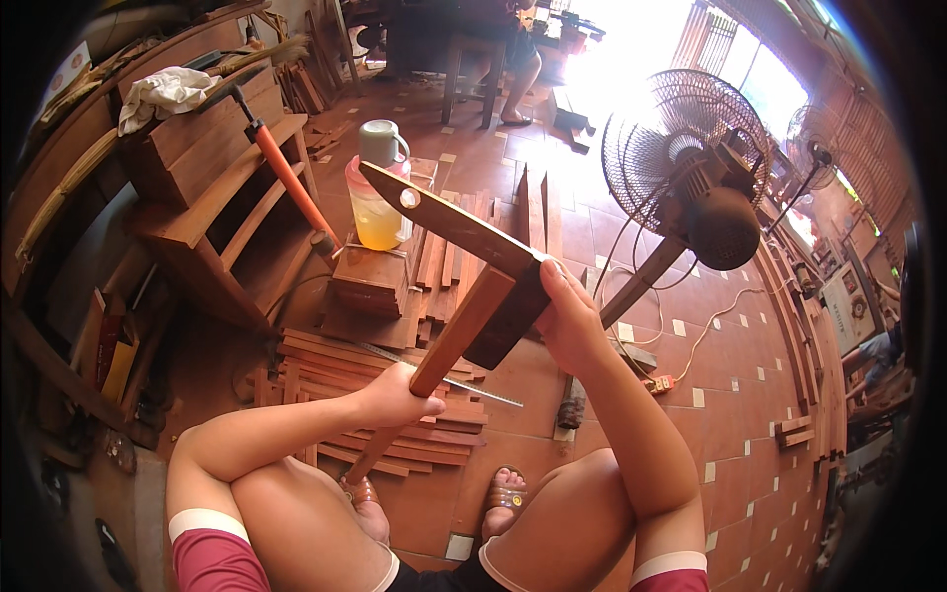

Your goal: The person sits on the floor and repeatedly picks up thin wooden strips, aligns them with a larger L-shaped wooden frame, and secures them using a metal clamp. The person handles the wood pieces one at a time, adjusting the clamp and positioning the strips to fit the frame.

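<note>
My left hand (393,397) is closed around a long reddish-brown wooden strip (459,335), held up at a slant between my knees. My right hand (572,318) grips the dark stock (510,316) of a try square. Its long flat blade (454,222), with a round hole near the tip, points up and left. The strip's upper end meets the inner corner of the square, touching or nearly touching both blade and stock. Below my hands lies a stack of similar strips (330,365), with a thin metal ruler (483,392) across it.
A pitcher of yellow liquid (378,212) stands on a wooden block (370,281), a grey mug (383,140) above it. An orange hand pump (281,168) leans by a wooden bench (187,222) at left. To the right are a standing fan (705,187) and a power strip (659,383). Another person sits far off.
</note>
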Tool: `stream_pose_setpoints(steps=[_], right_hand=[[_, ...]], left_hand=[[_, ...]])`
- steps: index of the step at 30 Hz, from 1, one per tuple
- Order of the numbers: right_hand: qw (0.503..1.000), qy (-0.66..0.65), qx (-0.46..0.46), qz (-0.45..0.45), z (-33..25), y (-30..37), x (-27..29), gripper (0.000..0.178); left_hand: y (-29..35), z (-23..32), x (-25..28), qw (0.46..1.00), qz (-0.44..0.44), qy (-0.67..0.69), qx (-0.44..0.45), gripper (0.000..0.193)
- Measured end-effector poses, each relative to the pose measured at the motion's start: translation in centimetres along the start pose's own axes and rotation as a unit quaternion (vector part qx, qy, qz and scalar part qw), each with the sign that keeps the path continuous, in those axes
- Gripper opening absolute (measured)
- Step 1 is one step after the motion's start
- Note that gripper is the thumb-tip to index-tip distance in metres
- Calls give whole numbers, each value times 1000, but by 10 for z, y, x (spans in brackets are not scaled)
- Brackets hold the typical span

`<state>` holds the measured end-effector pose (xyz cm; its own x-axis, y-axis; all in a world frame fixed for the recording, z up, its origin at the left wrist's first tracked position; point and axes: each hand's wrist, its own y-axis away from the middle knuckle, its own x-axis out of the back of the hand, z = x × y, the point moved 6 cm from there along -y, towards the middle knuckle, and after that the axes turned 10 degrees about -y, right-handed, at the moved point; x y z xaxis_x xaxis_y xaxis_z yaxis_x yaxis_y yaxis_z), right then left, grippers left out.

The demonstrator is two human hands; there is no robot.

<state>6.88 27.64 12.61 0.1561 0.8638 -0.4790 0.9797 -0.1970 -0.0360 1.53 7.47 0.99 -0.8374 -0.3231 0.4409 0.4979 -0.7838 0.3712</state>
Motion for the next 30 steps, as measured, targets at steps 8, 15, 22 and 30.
stream_pose_setpoints(steps=[8, 15, 22, 30], right_hand=[[999, -17, 10, -27, 0, 0, -1, 37], [998, -6, 35, -44, -2, 1, 5, 38], [996, 40, 68, -33, -9, 4, 4, 29], [996, 44, 70, -36, -12, 5, 2, 31]], left_hand=[[-1, 0, 0, 1000, -11, -11, -7, 25], [2, 9, 0, 1000, -28, 3, -4, 25], [1, 7, -2, 999, -45, -5, -12, 24], [1, 9, -5, 998, -54, 2, -30, 23]])
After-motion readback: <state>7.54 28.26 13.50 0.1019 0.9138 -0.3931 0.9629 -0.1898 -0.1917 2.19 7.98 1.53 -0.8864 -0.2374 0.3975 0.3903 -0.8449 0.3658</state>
